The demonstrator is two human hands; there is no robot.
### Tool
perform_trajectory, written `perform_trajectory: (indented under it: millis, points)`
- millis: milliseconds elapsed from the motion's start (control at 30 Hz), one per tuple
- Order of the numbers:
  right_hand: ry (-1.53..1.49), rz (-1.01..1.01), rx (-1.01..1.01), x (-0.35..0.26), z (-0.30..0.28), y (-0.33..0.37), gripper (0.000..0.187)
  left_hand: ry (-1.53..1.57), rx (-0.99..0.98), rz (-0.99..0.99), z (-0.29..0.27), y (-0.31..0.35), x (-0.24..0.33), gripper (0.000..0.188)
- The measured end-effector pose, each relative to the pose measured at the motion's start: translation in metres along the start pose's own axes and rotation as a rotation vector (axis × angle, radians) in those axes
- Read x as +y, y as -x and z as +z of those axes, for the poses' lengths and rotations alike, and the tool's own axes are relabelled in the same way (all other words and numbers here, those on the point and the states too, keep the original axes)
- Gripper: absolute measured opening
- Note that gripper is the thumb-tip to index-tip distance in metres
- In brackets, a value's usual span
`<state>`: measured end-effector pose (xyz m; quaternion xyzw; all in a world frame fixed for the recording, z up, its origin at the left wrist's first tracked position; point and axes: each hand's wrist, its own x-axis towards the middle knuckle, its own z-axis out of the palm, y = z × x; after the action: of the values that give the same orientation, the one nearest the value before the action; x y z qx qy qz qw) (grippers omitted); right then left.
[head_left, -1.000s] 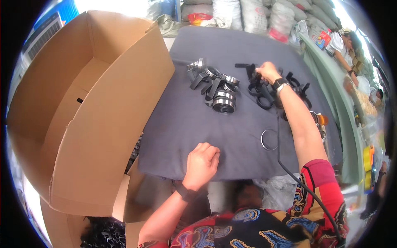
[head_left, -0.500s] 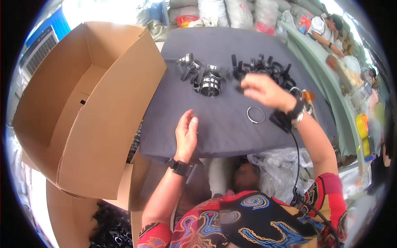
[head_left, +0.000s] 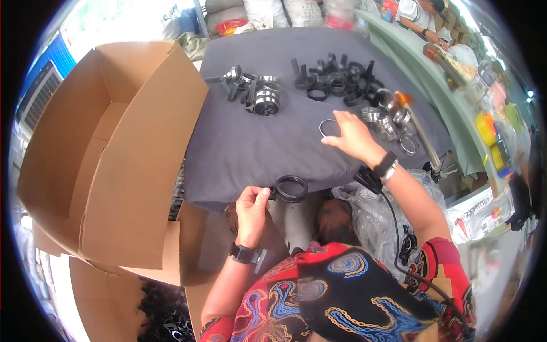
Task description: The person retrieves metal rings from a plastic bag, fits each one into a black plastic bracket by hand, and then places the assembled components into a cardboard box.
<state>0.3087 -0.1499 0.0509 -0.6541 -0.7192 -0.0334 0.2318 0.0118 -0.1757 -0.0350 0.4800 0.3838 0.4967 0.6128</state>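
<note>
Fingers of my left hand (head_left: 250,212) pinch a black ring (head_left: 291,199) by its side, lower middle of the frame, by the near edge of the table (head_left: 228,162); it looks bare of silver. Those of my right hand (head_left: 355,137) are spread around a thin silver ring (head_left: 321,128), right of centre; whether they touch it I cannot tell. I judge the silver-banded cluster (head_left: 266,102), upper middle, done, and the plain black rings (head_left: 336,84), upper right of centre, left to do, with loose silver rings (head_left: 387,129) just below them.
</note>
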Motion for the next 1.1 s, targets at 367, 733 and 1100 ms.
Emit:
perform_trajectory:
  millis: [367,733,1100]
  points:
    - [0.106,-0.118,0.017,-0.017,-0.004,0.004,0.078,-0.088,0.195,0.257,0.006,0.000,-0.028,0.020]
    - [0.132,-0.541,0.244,-0.064,-0.041,0.032,0.069,-0.227,-0.006,0.054,-0.010,-0.006,-0.048,0.033]
    - [0.227,-0.728,0.157,-0.093,-0.021,0.019,0.049,-0.057,-0.164,-0.096,-0.015,-0.003,-0.025,0.016]
